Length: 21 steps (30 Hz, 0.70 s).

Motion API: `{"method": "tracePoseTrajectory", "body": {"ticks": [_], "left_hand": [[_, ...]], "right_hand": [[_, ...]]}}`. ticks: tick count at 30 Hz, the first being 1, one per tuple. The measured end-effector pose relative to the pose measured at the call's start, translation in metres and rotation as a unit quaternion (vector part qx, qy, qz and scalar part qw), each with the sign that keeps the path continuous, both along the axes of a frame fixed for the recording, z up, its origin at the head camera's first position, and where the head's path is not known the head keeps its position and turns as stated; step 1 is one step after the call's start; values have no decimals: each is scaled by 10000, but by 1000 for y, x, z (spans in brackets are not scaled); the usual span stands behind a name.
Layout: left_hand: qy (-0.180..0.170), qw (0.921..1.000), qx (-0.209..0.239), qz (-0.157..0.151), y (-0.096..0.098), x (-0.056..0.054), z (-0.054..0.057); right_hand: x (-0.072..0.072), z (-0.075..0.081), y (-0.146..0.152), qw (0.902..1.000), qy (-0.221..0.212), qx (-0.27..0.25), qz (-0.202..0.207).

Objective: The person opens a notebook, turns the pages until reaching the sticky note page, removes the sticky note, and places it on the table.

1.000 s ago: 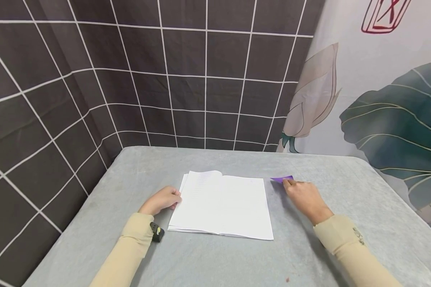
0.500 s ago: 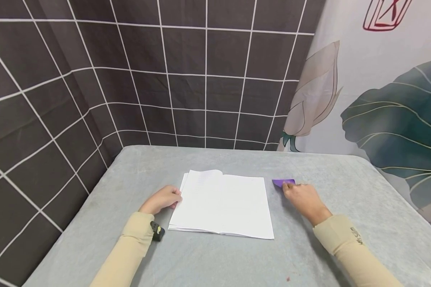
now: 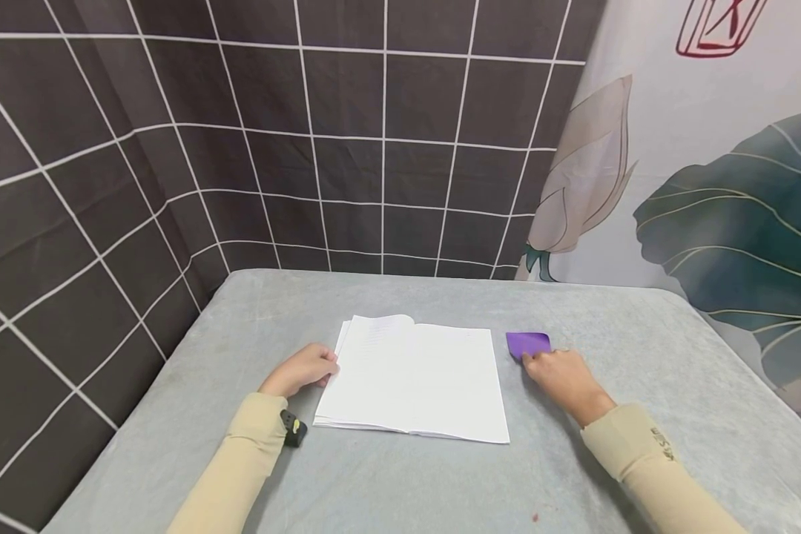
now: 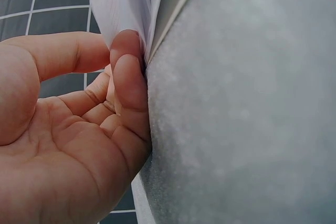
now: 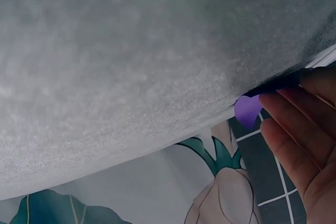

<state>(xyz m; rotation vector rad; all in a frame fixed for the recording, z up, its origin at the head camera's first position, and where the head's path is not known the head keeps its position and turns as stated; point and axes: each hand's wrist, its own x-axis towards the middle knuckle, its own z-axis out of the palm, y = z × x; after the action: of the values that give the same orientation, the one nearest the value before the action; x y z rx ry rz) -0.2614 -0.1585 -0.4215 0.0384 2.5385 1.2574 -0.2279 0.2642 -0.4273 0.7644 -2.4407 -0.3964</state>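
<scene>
An open notebook (image 3: 414,382) with white pages lies at the middle of the grey-covered table; faint lines show on its left page. My left hand (image 3: 303,368) is at its left edge, and in the left wrist view the thumb and curled fingers (image 4: 128,77) pinch the white pages (image 4: 123,3). To the right of the notebook, my right hand (image 3: 564,378) holds a small purple square of paper (image 3: 527,343) by its near edge, low over the table. In the right wrist view most of the purple paper (image 5: 247,109) is hidden behind the fingers.
The table (image 3: 400,493) has a pale grey cloth cover with a small reddish speck (image 3: 535,517) near the front. Behind it hangs a dark curtain with a white grid (image 3: 347,170), and a floral one (image 3: 701,200) at the right.
The purple paper has tilted, so more of its face shows, and it has come slightly nearer with my right hand. My left hand and the notebook stay put.
</scene>
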Motion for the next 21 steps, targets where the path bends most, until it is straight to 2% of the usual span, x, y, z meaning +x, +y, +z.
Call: {"method": "tracePoseTrajectory", "body": {"ticks": [15,21], "left_hand": [[-46,10000,10,0,1,0,2],[-69,10000,-10,7,2,0,1]], "right_hand": [[5,-3,-1,9989,-338,-284,-142],[9,-2,-4,9974,-492,-383,-354]]}}
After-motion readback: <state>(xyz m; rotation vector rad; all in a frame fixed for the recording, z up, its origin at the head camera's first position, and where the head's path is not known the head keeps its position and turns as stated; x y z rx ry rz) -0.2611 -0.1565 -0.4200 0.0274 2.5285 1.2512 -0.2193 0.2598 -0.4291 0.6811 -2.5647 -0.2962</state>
